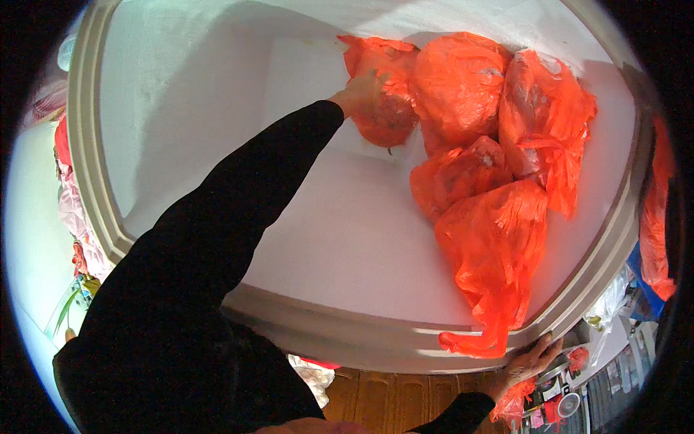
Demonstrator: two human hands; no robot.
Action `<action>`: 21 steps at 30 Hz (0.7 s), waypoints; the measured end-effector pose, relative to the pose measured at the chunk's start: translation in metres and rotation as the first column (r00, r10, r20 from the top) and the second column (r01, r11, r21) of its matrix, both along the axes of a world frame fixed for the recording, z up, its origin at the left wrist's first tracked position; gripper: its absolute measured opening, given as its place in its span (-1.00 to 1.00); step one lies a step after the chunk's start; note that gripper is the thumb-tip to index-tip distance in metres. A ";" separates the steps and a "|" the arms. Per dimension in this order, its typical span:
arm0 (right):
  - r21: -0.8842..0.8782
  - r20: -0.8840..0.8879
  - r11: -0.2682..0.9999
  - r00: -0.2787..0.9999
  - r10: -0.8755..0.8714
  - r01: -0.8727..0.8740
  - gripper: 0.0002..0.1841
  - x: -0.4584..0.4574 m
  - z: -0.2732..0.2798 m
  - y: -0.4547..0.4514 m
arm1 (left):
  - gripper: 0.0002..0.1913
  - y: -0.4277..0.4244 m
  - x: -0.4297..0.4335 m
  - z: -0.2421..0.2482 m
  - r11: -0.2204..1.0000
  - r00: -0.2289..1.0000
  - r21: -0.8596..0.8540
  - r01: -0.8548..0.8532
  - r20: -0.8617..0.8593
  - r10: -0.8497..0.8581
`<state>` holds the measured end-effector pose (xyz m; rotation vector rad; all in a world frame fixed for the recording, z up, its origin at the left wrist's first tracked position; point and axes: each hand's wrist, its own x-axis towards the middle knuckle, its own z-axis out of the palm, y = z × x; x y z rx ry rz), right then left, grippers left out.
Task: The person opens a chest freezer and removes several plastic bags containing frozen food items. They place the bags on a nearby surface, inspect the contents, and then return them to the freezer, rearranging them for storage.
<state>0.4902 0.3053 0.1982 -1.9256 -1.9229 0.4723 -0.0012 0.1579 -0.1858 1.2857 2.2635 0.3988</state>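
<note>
My left hand (366,93) reaches deep into a white-walled chest freezer (336,228) and lies against a filled red plastic bag (386,122). Its fingers are blurred against the red film, so their grip is unclear. To the right of that bag sits a round, bulging red bag (461,81). A longer red bag (534,108) leans beside it at the right wall. Nearer to me, a smaller red bag (461,173) touches another red bag (493,233), whose twisted end hangs over the front rim. My right hand (528,363) rests on the freezer's rim (379,339), fingers apart.
The freezer's raised tan rim runs around the opening. Wooden panelling (390,396) shows below its front edge. Right of it are a clear plastic bag (610,309), another red bag (656,238) and assorted small items. Pink cloth (78,211) lies along the left side.
</note>
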 end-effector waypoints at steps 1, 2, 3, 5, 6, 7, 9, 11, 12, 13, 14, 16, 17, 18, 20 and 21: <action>0.000 -0.027 1.000 1.000 0.000 0.000 -0.44 -0.003 -0.001 0.006 | -0.32 0.002 -0.011 -0.026 1.000 1.000 0.026 -0.017 -0.008 0.017; -0.002 -0.051 1.000 0.999 -0.007 0.007 -0.43 -0.005 -0.004 0.009 | -0.24 0.004 -0.016 -0.045 0.998 1.000 0.050 -0.027 -0.013 0.028; -0.002 -0.072 1.000 0.997 -0.029 0.029 -0.42 -0.004 -0.006 0.008 | -0.26 0.008 -0.014 -0.048 0.992 0.999 0.112 -0.050 0.005 0.050; -0.025 -0.100 0.999 0.994 -0.047 0.045 -0.40 -0.009 -0.004 0.002 | -0.29 0.016 -0.012 -0.040 0.979 0.997 0.189 -0.077 0.045 0.069; -0.021 -0.128 0.997 0.989 -0.072 0.070 -0.40 -0.012 -0.003 -0.001 | -0.31 0.019 -0.014 -0.038 0.975 0.995 0.207 -0.084 0.066 0.072; -0.018 -0.157 0.995 0.983 -0.095 0.094 -0.40 -0.016 -0.004 -0.002 | -0.33 0.020 -0.016 -0.035 0.980 0.994 0.185 -0.074 0.088 0.058; 0.007 -0.085 0.996 0.992 -0.089 0.090 -0.38 -0.014 -0.004 -0.002 | -0.39 0.024 -0.024 -0.030 0.997 0.998 0.077 -0.022 0.054 0.018; 0.011 -0.085 0.995 0.991 -0.100 0.101 -0.38 -0.009 -0.003 -0.002 | -0.46 0.028 -0.032 -0.025 0.994 0.997 -0.101 0.048 -0.053 -0.054; 0.010 -0.057 0.996 0.994 -0.091 0.092 -0.37 -0.012 -0.002 -0.001 | -0.53 0.024 -0.035 -0.029 0.989 0.986 -0.111 0.096 -0.123 -0.110; 0.019 -0.020 0.996 0.996 -0.082 0.083 -0.36 -0.012 -0.002 0.000 | -0.60 0.018 -0.041 -0.033 0.982 0.967 -0.124 0.144 -0.192 -0.166; 0.029 0.017 0.997 0.997 -0.074 0.073 -0.35 -0.009 -0.002 0.001 | -0.67 0.014 -0.045 -0.036 0.972 0.940 -0.140 0.190 -0.260 -0.222; 0.028 0.025 0.995 0.995 -0.094 0.093 -0.34 -0.002 -0.002 0.003 | -0.75 0.013 -0.048 -0.041 0.976 0.961 -0.168 0.141 -0.215 -0.175; 0.014 -0.005 0.993 0.993 -0.120 0.120 -0.34 0.005 -0.003 0.005 | -0.79 0.013 -0.050 -0.042 0.976 0.969 -0.182 0.115 -0.193 -0.151; -0.002 -0.031 0.989 0.989 -0.147 0.147 -0.33 0.007 -0.003 0.006 | -0.77 0.012 -0.051 -0.040 0.978 0.962 -0.148 0.147 -0.209 -0.176; 0.022 -0.012 0.991 0.991 -0.135 0.135 -0.33 0.010 -0.003 0.005 | -0.73 0.012 -0.056 -0.035 0.975 0.944 -0.080 0.209 -0.244 -0.222; 0.033 -0.004 0.991 0.992 -0.129 0.129 -0.33 0.005 -0.004 0.003 | -0.74 0.009 -0.057 -0.031 0.971 0.941 -0.065 0.230 -0.240 -0.239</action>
